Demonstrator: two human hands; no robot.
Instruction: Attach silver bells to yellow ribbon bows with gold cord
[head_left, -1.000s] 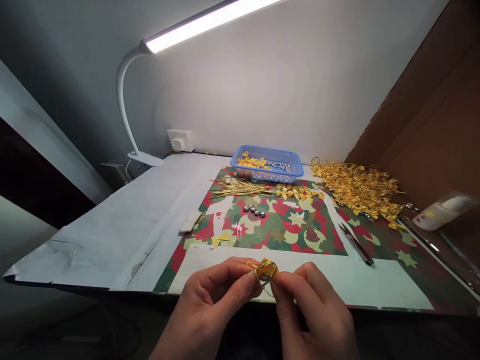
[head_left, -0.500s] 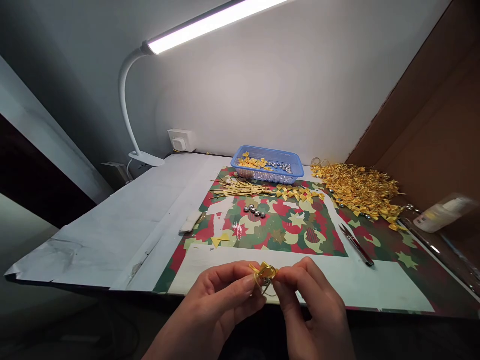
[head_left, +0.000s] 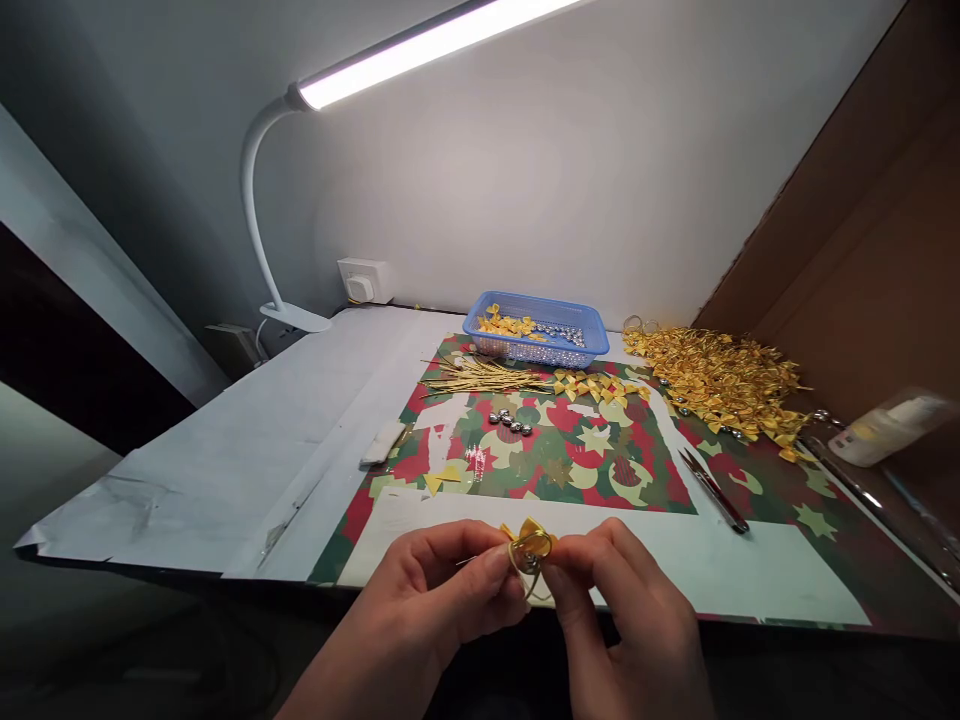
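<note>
Two bare hands in the head view, both working at one gold bow piece (head_left: 532, 535) held up near the middle of the front edge of the counter (head_left: 247, 450). Left hand (head_left: 442, 580): thumb and index fingers closed on the left side of the piece. Right hand (head_left: 626, 595): thumb and index fingers pinched at its right side; whether on ribbon or cord, cannot tell. A thin cord (head_left: 535, 588) loops about the bow and hangs below it; a silver bead (head_left: 532, 564) shows between the fingertips. Handling, judged by look: very light; ribbon soft and easily creased, perhaps slick; cord flexible, apt to slide if let slack; bead hard, smooth, liable to roll out. Best hold: the bow's outer ends, edges only, leaving the centre and bead free of pressure. Elsewhere: loose beads (head_left: 515, 427) lie on the patterned sheet, farther from the front edge; behind them, cord lengths (head_left: 484, 377) and a row of bows (head_left: 596, 386); blue basket (head_left: 525, 350) by the back edge; gold heap (head_left: 712, 385) toward the back right corner; snips (head_left: 716, 495) nearer the right edge, tips pointing to the back.
</note>
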